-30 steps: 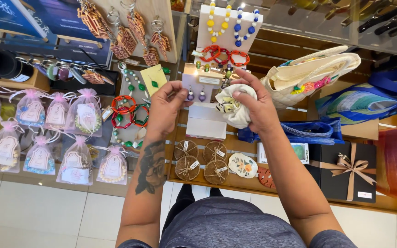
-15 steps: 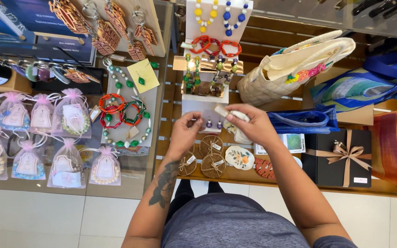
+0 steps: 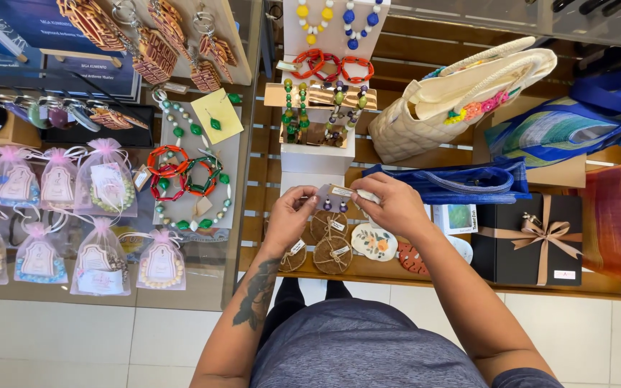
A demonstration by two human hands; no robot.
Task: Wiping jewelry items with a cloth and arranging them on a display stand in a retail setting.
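Fingers of both hands pinch a small white earring card (image 3: 330, 195) between them, held just above the slatted wooden table (image 3: 425, 274) in front of the white display stand (image 3: 318, 154). The left hand (image 3: 289, 217) grips its left edge; the right hand (image 3: 392, 205) curls over its right edge. Directly below lie round woven discs (image 3: 332, 253) and a painted oval dish (image 3: 374, 241). Farther right sit a black gift box (image 3: 532, 237) with ribbon and a cream woven bag (image 3: 454, 100); pink organza pouches (image 3: 59, 215) lie well to the left.

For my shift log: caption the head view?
Both hands, left hand and right hand, hold a small earring card above woven coasters.
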